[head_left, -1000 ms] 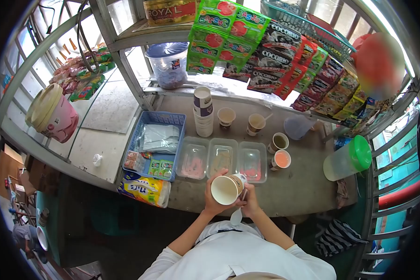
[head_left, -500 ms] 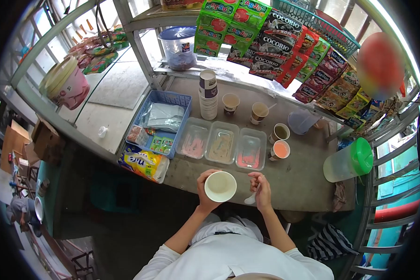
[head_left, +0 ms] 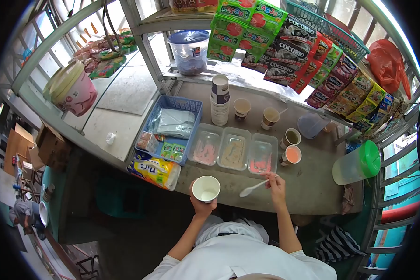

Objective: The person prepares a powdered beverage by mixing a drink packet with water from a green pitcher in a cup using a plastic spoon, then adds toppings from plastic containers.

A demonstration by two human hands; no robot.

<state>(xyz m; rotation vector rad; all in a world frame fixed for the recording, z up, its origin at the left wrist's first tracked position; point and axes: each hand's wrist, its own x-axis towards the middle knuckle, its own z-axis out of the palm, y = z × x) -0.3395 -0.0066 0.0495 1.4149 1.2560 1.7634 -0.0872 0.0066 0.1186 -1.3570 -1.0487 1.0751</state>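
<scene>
My left hand (head_left: 202,205) is wrapped round a white paper cup (head_left: 206,189), held just off the counter's front edge with its mouth tipped towards me; a little whitish stuff shows at the bottom. In my right hand (head_left: 276,186) a white plastic spoon (head_left: 253,189) is pinched by its handle, bowl pointing left towards the cup. Just beyond my hands stand three clear plastic tubs: one with pink bits (head_left: 204,150), a middle one with beige contents (head_left: 234,150), and a right one with brighter pink contents (head_left: 263,156).
Behind the tubs are a stack of paper cups (head_left: 220,102) and several filled cups, one with orange drink (head_left: 292,155). A blue basket (head_left: 187,151) and a yellow tissue pack (head_left: 154,171) lie left. A green-lidded jug (head_left: 357,163) stands right. Sachet strips (head_left: 289,51) hang above.
The cup in my left hand has moved left and tilted slightly. My right hand has turned the spoon from hanging downwards to pointing left. The view has shifted a little.
</scene>
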